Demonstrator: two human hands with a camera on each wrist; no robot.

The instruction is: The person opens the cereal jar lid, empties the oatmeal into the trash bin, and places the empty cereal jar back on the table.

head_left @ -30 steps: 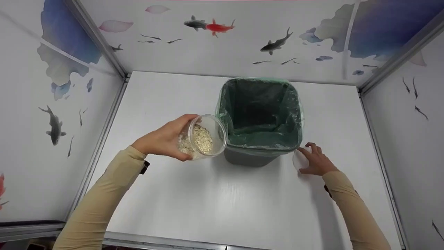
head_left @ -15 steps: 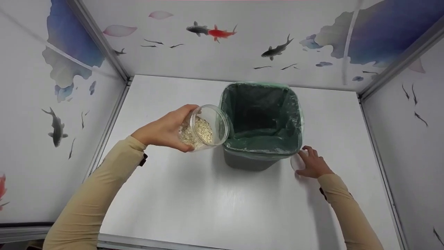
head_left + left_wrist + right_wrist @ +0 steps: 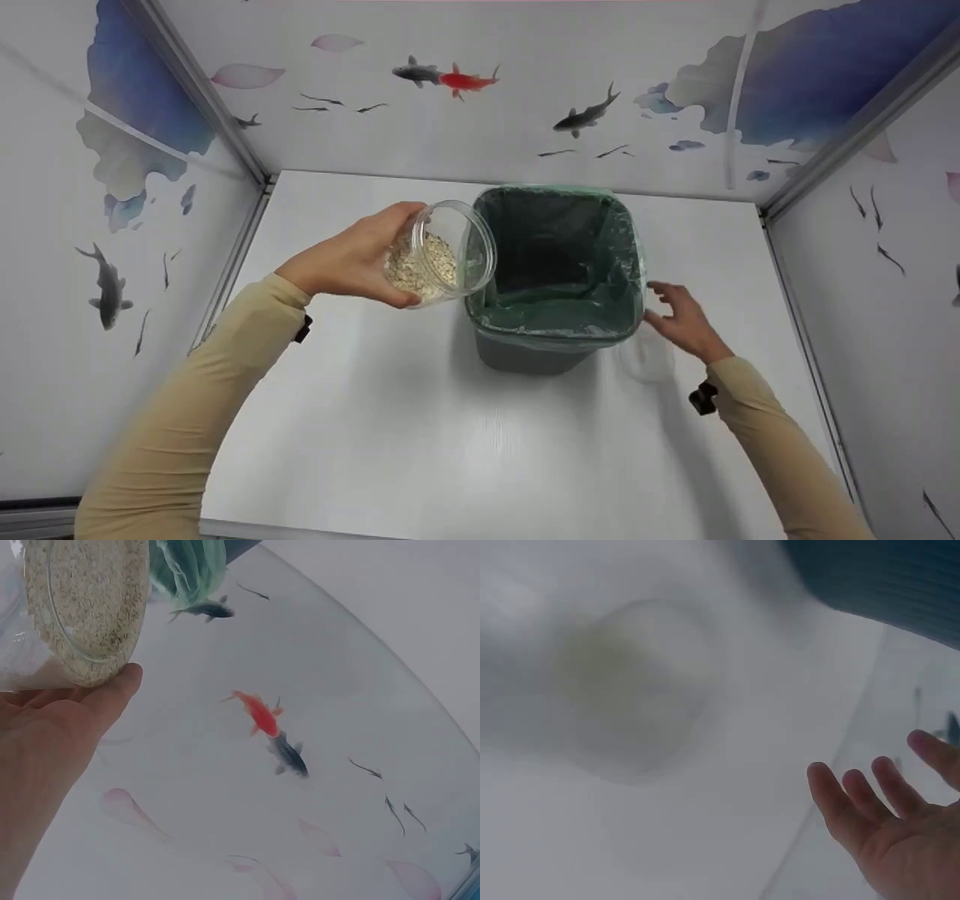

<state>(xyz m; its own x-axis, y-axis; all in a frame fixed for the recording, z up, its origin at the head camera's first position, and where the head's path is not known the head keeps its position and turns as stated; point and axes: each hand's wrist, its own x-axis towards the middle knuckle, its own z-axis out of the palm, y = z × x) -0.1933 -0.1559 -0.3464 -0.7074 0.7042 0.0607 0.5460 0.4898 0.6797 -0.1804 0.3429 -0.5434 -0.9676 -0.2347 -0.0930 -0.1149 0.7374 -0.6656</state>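
My left hand point(image 3: 360, 255) grips a clear plastic jar point(image 3: 459, 217) round its side. The jar has no lid on and leans to the right, its mouth overlapping the left rim of the bin in the head view. Pale rolled oats point(image 3: 420, 266) lie inside it; in the left wrist view the oats point(image 3: 94, 596) show through the base. A grey bin point(image 3: 529, 356) wears a green plastic liner point(image 3: 555, 315) folded over its rim. My right hand point(image 3: 686, 322) holds nothing, its fingers spread beside the bin's right side. Below that hand a clear round lid point(image 3: 646, 358) lies on the table.
The bin stands on a white table point(image 3: 450, 450) toward the back. Panels with painted fish enclose it, with a back wall point(image 3: 465, 142), a left wall point(image 3: 45, 360) and a right wall point(image 3: 892, 330) in metal frames.
My right hand has let go of the lid and moved up beside the bin. My left hand has carried the jar farther back, toward the upper left rim of the bin.
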